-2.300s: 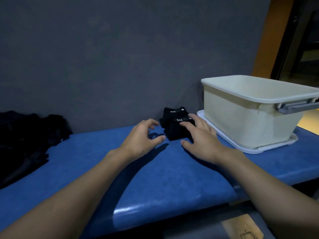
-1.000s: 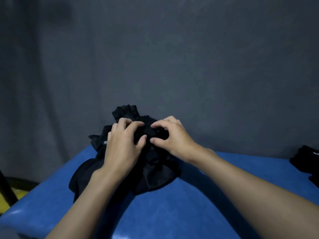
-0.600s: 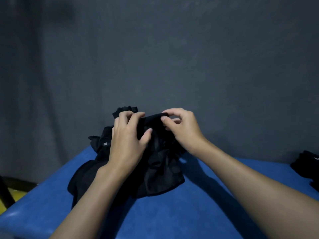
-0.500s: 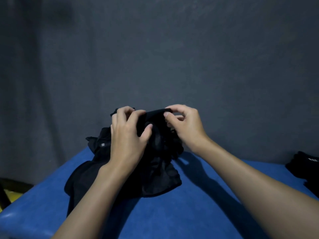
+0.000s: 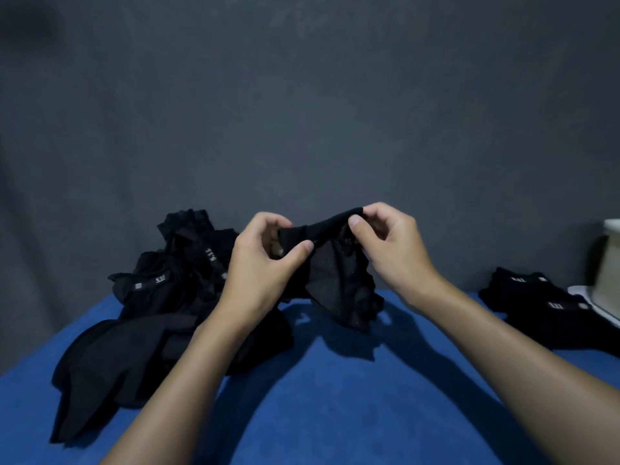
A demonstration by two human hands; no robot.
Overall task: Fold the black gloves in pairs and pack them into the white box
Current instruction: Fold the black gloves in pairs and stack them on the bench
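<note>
Both my hands hold one black glove (image 5: 335, 280) up above the blue table (image 5: 335, 397). My left hand (image 5: 265, 263) pinches its upper left edge and my right hand (image 5: 389, 250) pinches its upper right corner; the rest hangs down between them. A loose pile of black gloves (image 5: 161, 313) lies on the table to the left, partly behind my left forearm. Folded black gloves (image 5: 543, 303) lie at the right. Only a sliver of the white box (image 5: 612, 263) shows at the right edge.
A dark grey wall (image 5: 302, 112) stands right behind the table. The white box rests on a white lid or tray (image 5: 590, 298) at the far right edge.
Both hands have lifted one glove out of the pile and carried it to the right, clear of the pile. The view has turned right, so the folded gloves and box edge show.
</note>
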